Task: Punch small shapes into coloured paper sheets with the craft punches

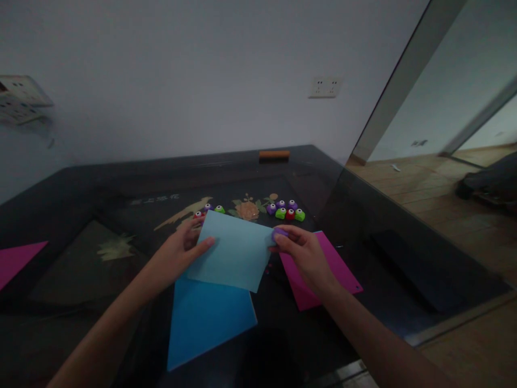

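Observation:
My left hand (180, 253) holds the left edge of a light blue sheet of paper (234, 253) lifted a little above the dark table (72, 280). At the sheet's right edge my right hand (305, 253) pinches a small purple craft punch (279, 234). A darker blue sheet (205, 318) lies flat under the light one. A magenta sheet (323, 269) lies beneath my right hand.
Several small punches in purple, green and red sit in a cluster (286, 210) behind the sheets, with a few more (210, 209) to the left. Another magenta sheet (16, 258) lies at the far left. An orange-brown block (274, 155) rests by the wall. The table's right edge (444, 323) borders a wooden floor.

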